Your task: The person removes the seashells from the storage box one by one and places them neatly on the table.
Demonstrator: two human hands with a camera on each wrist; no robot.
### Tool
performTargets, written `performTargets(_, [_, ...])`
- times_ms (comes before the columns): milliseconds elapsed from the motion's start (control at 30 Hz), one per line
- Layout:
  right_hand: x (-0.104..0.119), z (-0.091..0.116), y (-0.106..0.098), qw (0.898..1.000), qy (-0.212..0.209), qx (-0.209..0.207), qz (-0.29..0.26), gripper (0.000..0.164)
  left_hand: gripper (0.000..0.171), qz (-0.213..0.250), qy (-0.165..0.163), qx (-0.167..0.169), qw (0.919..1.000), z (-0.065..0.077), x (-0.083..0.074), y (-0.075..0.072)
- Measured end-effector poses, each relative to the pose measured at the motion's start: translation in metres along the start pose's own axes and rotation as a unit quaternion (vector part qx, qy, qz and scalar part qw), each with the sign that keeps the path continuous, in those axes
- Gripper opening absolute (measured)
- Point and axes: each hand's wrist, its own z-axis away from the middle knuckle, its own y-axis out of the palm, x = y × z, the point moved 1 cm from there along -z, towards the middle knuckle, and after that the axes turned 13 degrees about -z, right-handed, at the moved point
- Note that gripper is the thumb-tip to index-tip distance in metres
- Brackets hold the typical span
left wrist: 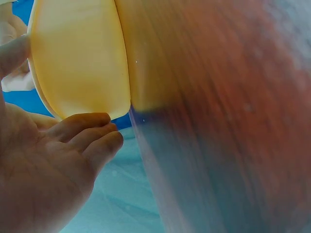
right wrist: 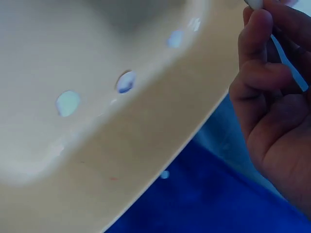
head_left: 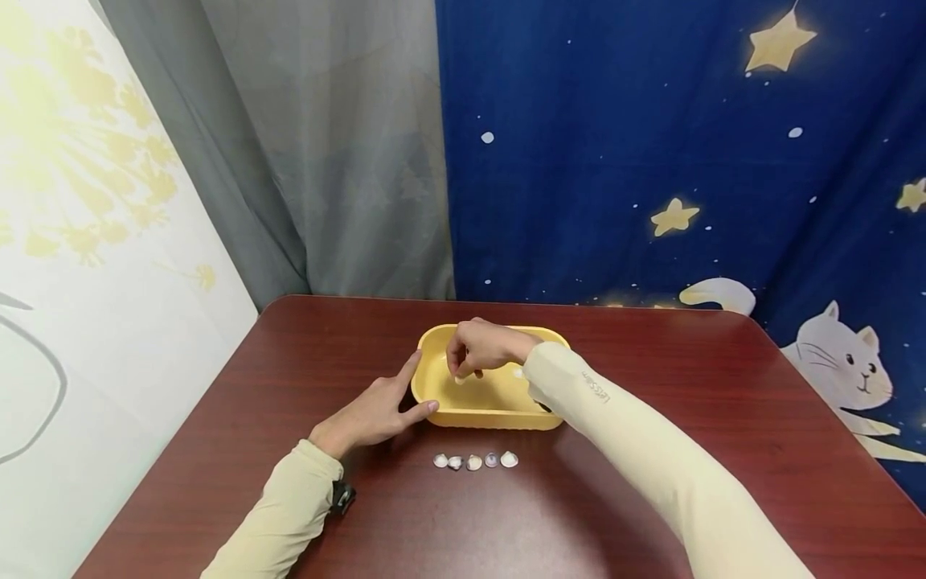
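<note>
A yellow plastic tub [head_left: 499, 420] stands on the table. Its left end meets my left hand [head_left: 374, 412], whose index finger and thumb are spread along the rim near the front corner. In the left wrist view the other fingers [left wrist: 99, 141] lie against the tub's outer wall. Over the inside of the tub, my right hand [head_left: 486, 346] pinches a small white seashell [right wrist: 254, 4] between thumb and fingertips. The right wrist view shows a pale shell [right wrist: 67, 103], a purple-marked shell [right wrist: 126, 82] and another light one [right wrist: 175, 39] on the tub's floor.
Several seashells [head_left: 473, 462] lie in a row on the dark red wooden table [head_left: 651, 378], just in front of the tub. Behind the table hang a grey curtain [head_left: 362, 161] and a blue one [head_left: 579, 161] with stars. A white panel [head_left: 87, 241] borders the left side.
</note>
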Motion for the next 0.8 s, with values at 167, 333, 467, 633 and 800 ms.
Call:
performTargets(167, [0.012, 0.015, 0.005, 0.999, -0.022, 0.017, -0.031, 0.01, 0.097, -0.006, 0.004, 0.0, 1.0, -0.001, -0.001, 0.0])
performTargets(333, [0.02, 0.031, 0.016, 0.996, -0.056, 0.017, -0.067, 0.011, 0.097, -0.013, 0.006, -0.007, 0.9999, -0.001, -0.002, -0.001])
performTargets(467, [0.022, 0.043, 0.029, 0.994, -0.077, 0.008, -0.081, 0.012, 0.098, -0.017, 0.01, -0.016, 0.9997, 0.0, -0.001, -0.002])
performTargets(633, [0.021, 0.053, 0.049, 0.991, -0.088, -0.013, -0.1, 0.013, 0.098, -0.018, 0.009, -0.017, 0.9997, 0.001, -0.001, -0.001])
performTargets(800, [0.02, 0.059, 0.068, 0.989, -0.079, -0.012, -0.126, 0.016, 0.099, -0.019, 0.005, -0.011, 0.9997, 0.001, 0.0, -0.002])
